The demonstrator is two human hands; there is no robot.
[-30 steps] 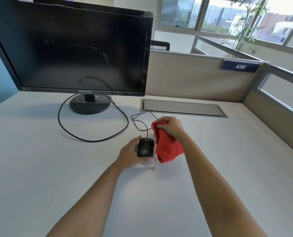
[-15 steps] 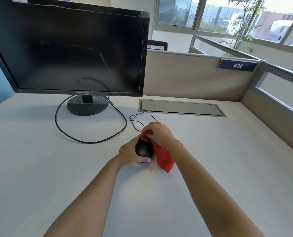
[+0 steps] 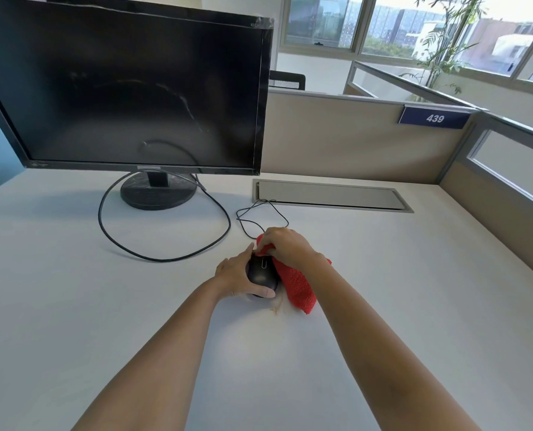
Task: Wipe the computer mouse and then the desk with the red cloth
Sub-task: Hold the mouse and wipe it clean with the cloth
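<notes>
A black wired computer mouse (image 3: pixel 261 273) rests on the white desk (image 3: pixel 414 290) in the middle of the view. My left hand (image 3: pixel 237 273) grips it from the left side, thumb along its near end. My right hand (image 3: pixel 285 245) is closed on a red cloth (image 3: pixel 297 286) and presses a bunched part of it onto the mouse's front, by the buttons. The rest of the cloth hangs down to the right of the mouse and touches the desk. A small brownish stain (image 3: pixel 274 310) lies on the desk just in front of the mouse.
A black monitor (image 3: pixel 128 88) on a round stand (image 3: pixel 157 192) stands at the back left, with a black cable (image 3: pixel 134 253) looping over the desk. The thin mouse cord (image 3: pixel 249 219) runs to a grey cable hatch (image 3: pixel 330 195). Beige partitions (image 3: pixel 352 138) close the back and right.
My right hand has carried the red cloth leftward from beside the mouse onto its front. My left hand has kept hold of the mouse.
</notes>
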